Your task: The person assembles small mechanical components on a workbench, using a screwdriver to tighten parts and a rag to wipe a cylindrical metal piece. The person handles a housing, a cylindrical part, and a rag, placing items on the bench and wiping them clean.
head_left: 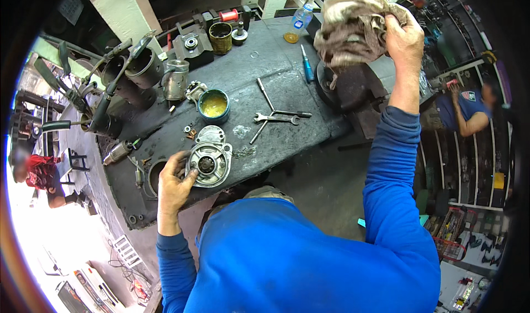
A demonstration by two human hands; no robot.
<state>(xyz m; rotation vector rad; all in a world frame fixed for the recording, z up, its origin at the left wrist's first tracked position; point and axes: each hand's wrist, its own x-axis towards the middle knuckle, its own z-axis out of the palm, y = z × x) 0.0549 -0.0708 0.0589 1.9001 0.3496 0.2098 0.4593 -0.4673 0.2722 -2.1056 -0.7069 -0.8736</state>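
Observation:
My left hand grips the rim of a starter motor near the table's front edge, thumb and fingers round its left side. Its round metal housing faces up, with a small toothed gear in the middle. Up at the far right, my right hand is closed on a bunched, stained rag, which hangs above the table's right end. Behind the motor stands a dark tub of yellow grease. Several small nuts and brass-coloured pieces lie just left of that tub.
On the dark table lie a three-armed wrench, an open-ended spanner and a blue-handled screwdriver. Metal cans with tools crowd the left, near a drill. A clear bottle stands at the back. Two other people are farther off.

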